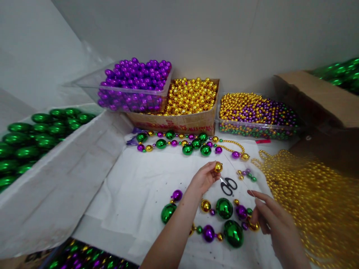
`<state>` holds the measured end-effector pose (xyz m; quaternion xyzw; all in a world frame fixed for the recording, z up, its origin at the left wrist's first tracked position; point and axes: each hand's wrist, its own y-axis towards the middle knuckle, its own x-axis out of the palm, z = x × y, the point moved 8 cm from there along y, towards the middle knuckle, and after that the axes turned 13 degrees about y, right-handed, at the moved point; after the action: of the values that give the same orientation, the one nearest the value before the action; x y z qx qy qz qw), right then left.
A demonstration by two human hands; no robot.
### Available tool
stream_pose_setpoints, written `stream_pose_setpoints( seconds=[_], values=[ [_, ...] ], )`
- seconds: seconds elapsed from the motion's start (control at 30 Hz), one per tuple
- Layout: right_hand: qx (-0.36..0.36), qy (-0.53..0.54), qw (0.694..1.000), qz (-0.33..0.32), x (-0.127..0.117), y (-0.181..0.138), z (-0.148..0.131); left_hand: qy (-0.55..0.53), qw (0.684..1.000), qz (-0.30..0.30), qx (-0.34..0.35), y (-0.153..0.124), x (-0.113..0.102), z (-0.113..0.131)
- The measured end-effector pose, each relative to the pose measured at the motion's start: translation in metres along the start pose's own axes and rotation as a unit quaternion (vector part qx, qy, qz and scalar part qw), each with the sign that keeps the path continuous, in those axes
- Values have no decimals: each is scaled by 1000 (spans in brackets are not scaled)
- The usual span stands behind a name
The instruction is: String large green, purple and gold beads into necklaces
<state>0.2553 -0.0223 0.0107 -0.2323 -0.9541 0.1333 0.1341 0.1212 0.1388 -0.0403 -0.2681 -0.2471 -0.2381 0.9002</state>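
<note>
My left hand (204, 178) pinches a small gold bead (218, 167) above the white cloth. My right hand (270, 216) has its fingers pinched together on a thin clear thread that runs up toward the gold bead. Below both hands lies a partly strung strand of large green beads (224, 208), purple beads (208, 233) and gold beads (205, 205). Black-handled scissors (228, 185) lie between my hands. A finished strand of green, purple and gold beads (193, 144) lies further back.
At the back stand a clear tub of purple balls (134, 84), a cardboard box of gold balls (190, 96) and a tub of small mixed beads (256, 112). Green balls (33, 136) fill a box on the left. Gold bead strings (314, 198) pile up on the right.
</note>
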Motion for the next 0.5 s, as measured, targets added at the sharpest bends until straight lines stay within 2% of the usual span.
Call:
stream_pose_setpoints(
  seconds=[0.23, 0.5],
  values=[
    [10, -48, 999, -20, 2, -5, 4, -132, 991, 18, -4, 2, -4, 6],
    [-13, -122, 992, -1, 5, -15, -1, -165, 985, 41, -8, 2, -5, 6]
  ],
)
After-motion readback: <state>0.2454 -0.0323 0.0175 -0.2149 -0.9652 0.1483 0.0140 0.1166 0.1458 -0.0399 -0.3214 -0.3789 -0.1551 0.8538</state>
